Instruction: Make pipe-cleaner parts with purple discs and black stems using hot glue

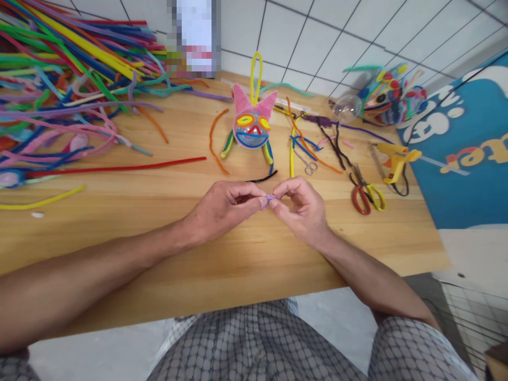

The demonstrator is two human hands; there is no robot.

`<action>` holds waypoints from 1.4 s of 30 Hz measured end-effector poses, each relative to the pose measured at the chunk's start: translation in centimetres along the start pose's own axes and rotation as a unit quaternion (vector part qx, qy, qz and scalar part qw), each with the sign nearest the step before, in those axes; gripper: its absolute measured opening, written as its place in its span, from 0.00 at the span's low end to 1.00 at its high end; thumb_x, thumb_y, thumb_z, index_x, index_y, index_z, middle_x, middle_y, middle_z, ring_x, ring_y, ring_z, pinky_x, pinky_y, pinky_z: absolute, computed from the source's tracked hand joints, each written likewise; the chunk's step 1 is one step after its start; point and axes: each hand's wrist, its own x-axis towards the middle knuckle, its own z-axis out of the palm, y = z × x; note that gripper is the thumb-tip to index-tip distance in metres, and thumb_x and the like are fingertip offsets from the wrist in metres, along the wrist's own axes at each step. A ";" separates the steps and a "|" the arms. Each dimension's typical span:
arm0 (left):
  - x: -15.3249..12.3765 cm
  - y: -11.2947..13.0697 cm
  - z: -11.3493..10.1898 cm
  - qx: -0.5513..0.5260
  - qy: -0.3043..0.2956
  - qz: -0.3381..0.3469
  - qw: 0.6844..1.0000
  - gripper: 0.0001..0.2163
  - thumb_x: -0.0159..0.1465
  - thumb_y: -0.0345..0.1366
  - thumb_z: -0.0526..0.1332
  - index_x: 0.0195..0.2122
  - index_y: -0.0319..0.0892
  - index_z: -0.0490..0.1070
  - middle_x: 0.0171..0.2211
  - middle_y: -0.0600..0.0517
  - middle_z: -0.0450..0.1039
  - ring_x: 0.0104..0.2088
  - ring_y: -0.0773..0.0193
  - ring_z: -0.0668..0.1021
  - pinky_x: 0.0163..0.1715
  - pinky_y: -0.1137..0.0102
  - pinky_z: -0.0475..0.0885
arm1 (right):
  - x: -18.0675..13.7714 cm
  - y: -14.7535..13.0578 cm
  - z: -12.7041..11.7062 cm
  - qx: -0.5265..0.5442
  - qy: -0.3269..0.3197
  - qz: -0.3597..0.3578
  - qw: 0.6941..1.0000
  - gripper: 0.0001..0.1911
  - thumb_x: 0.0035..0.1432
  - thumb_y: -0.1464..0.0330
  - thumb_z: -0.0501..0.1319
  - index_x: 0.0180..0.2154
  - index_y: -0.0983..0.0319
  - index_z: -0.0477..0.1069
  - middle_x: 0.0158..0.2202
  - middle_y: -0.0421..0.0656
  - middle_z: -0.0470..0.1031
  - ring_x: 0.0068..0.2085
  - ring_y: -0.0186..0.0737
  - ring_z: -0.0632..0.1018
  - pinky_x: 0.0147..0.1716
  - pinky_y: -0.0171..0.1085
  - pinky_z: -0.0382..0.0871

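Observation:
Between my fingertips is a short piece of purple pipe cleaner, pinched from both sides. My left hand grips its left end with thumb and forefinger, and my right hand closes on the right end. Most of the piece is hidden by the fingers. Just beyond my hands lies a black pipe cleaner. Farther back sits a round clear ornament with pink pointed ears, yellow-rimmed eyes, a red nose, a yellow hanging loop and green-yellow limbs.
Loose pipe cleaners pile up at the left. On the right lie scissors, a yellow glue gun, small metal scissors and a clear ball. A colourful decorated figure stands by the tiled wall.

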 end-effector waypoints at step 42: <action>-0.2 -0.9 0.1 0.050 0.023 0.067 0.996 0.08 0.68 0.34 0.66 0.35 0.39 0.85 0.28 0.51 0.82 0.27 0.69 0.76 0.28 0.74 0.68 | -0.1 0.4 -0.1 -0.095 -0.018 -0.091 0.991 0.13 0.64 0.74 0.66 0.48 0.55 0.74 0.38 0.38 0.77 0.38 0.37 0.79 0.39 0.38 0.74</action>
